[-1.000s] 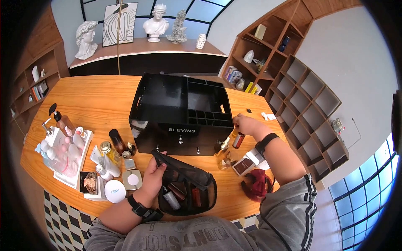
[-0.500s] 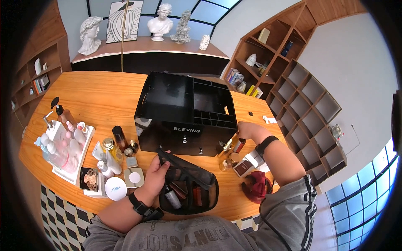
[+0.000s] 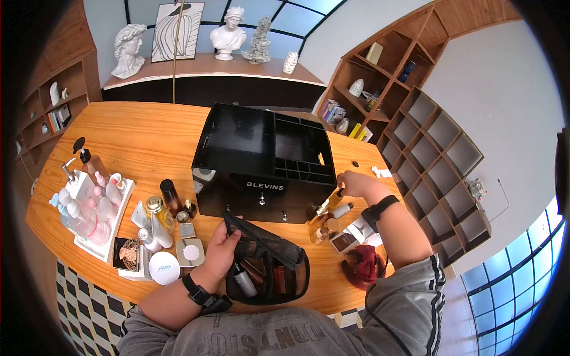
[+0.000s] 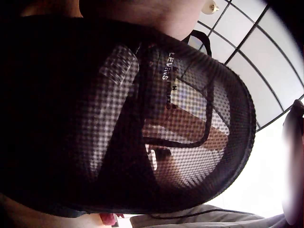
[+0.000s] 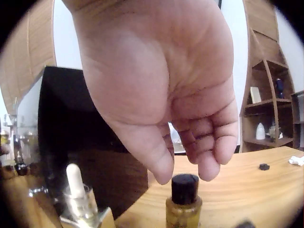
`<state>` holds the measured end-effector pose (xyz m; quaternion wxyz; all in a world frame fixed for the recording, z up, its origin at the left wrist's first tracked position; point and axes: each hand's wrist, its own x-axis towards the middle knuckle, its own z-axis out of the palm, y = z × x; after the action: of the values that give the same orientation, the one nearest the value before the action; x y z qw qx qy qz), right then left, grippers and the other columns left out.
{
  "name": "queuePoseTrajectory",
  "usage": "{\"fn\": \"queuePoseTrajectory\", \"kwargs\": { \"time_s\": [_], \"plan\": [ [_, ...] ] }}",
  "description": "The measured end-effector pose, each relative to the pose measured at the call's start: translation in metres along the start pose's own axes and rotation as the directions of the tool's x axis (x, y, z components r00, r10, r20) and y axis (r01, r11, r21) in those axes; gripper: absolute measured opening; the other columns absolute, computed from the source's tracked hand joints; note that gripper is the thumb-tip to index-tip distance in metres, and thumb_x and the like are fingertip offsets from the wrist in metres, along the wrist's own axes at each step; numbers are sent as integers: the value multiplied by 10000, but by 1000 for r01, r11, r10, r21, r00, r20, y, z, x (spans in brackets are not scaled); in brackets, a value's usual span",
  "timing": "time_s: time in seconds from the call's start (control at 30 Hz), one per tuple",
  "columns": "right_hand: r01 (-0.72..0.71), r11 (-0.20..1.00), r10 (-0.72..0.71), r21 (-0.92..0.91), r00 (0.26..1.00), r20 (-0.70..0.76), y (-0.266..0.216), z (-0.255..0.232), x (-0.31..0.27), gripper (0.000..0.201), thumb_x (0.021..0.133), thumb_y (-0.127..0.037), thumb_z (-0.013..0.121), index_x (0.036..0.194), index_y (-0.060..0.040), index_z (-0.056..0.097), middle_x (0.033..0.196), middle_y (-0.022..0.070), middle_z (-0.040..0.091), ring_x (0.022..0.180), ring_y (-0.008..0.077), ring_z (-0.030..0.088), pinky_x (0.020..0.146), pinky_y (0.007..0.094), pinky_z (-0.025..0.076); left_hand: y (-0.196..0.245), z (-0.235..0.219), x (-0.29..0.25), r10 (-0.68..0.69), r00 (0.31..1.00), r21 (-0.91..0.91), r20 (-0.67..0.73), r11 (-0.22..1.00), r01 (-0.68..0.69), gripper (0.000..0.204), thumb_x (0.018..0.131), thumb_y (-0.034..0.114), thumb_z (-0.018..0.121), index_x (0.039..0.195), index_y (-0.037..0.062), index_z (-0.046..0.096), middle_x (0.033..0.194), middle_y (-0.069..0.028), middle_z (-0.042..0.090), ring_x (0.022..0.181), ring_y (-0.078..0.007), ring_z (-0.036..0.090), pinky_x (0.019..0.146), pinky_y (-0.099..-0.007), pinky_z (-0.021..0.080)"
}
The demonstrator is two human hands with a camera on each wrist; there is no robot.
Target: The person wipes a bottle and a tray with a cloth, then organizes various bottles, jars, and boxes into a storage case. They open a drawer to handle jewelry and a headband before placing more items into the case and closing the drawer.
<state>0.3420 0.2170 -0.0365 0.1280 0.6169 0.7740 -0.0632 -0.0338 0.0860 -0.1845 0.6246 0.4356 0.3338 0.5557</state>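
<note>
Right of the black organizer (image 3: 237, 190), the empty right hand (image 5: 166, 95) is hovering over the bottle (image 5: 184, 206) and should be straddling its cap evenly; in front, the left hand (image 3: 222, 250) is gripping the pouch (image 3: 273, 244).

Through my cameras I see a wooden table (image 3: 142, 133): black box (image 3: 231, 193) midway, white tray (image 3: 120, 215) and dark bottle (image 3: 171, 197) to its left, red bow (image 3: 364, 266) and small black-capped bottle (image 5: 184, 190) to its right.

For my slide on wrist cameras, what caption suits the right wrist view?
Right hand, fingertips close to a black-capped bottle, with a white-bulbed dropper bottle standing nearby.
</note>
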Motion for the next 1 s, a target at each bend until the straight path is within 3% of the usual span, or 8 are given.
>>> {"fn": "queuePoseTrajectory", "kwargs": {
  "time_s": [0.23, 0.37, 0.43, 0.53, 0.6, 0.8, 0.93, 1.0],
  "plan": [
    [8, 998, 3, 57, 981, -194, -26, -51, -52, 278, 814, -132, 702, 1081, -85, 641, 1112, 168, 650, 1057, 353, 618, 876, 420, 503, 5, 3, -3, 2, 1000, -15, 0, 1000, -2, 348, 1001, 7, 443, 1343, 47, 493, 1157, -39, 605, 1039, -140, 585, 928, -282, 479],
    [-97, 995, 97, 30, 995, 7, -29, -56, -54, 246, 831, -180, 657, 1063, -98, 672, 1119, 142, 670, 1038, 341, 630, 863, 414, 507, 6, 2, -4, -24, 1000, -76, 19, 997, 26, 309, 1021, 53, 469, 1329, 45, 502, 1148, -34, 612, 1044, -131, 585, 930, -275, 482],
    [-89, 995, 93, -35, 983, 160, -8, -37, -42, 266, 823, -220, 662, 1059, -100, 687, 1093, 116, 687, 1048, 301, 629, 869, 393, 497, 8, 3, -4, -28, 999, -82, 17, 996, 29, 303, 1022, 52, 466, 1321, 43, 506, 1147, -35, 614, 1042, -132, 587, 926, -274, 486],
    [-100, 992, 119, -74, 934, 338, 36, 3, -16, 317, 809, -263, 671, 1088, -116, 698, 1106, 89, 696, 1075, 276, 623, 892, 389, 486, 6, 2, -3, -9, 1000, -48, 4, 999, 10, 297, 1021, 50, 464, 1313, 39, 512, 1148, -36, 615, 1040, -132, 589, 923, -273, 487],
    [-140, 988, 151, -58, 880, 451, 35, 2, -15, 408, 793, -278, 685, 1179, -146, 681, 1140, 68, 696, 1126, 263, 611, 922, 387, 478, 4, 1, -2, -32, 999, -63, 0, 997, 32, 295, 1020, 49, 464, 1310, 36, 516, 1148, -36, 616, 1041, -130, 589, 924, -275, 486],
    [-402, 916, 327, -5, 738, 590, 16, -5, -26, 631, 755, -283, 715, 1359, -193, 560, 1194, 89, 667, 1161, 267, 600, 936, 373, 469, 1, 0, -2, -23, 1000, -72, 7, 997, 23, 288, 1018, 47, 467, 1301, 40, 522, 1138, -35, 619, 1034, -125, 589, 922, -274, 484],
    [-366, 931, 297, -1, 754, 586, 29, 27, -22, 655, 742, -241, 698, 1377, -221, 541, 1189, 69, 667, 1141, 271, 611, 927, 373, 472, 6, 1, -3, -30, 999, -60, 15, 998, 31, 278, 1016, 42, 464, 1288, 39, 522, 1124, -35, 622, 1026, -126, 591, 921, -272, 483],
    [-351, 936, 297, -7, 781, 549, 12, 25, -31, 635, 735, -227, 689, 1356, -223, 556, 1180, 57, 672, 1128, 271, 617, 919, 370, 475, 8, 4, -4, -37, 999, -64, 2, 997, 37, 271, 1015, 37, 463, 1279, 38, 522, 1115, -35, 623, 1020, -126, 593, 918, -271, 483]
  ]
}}
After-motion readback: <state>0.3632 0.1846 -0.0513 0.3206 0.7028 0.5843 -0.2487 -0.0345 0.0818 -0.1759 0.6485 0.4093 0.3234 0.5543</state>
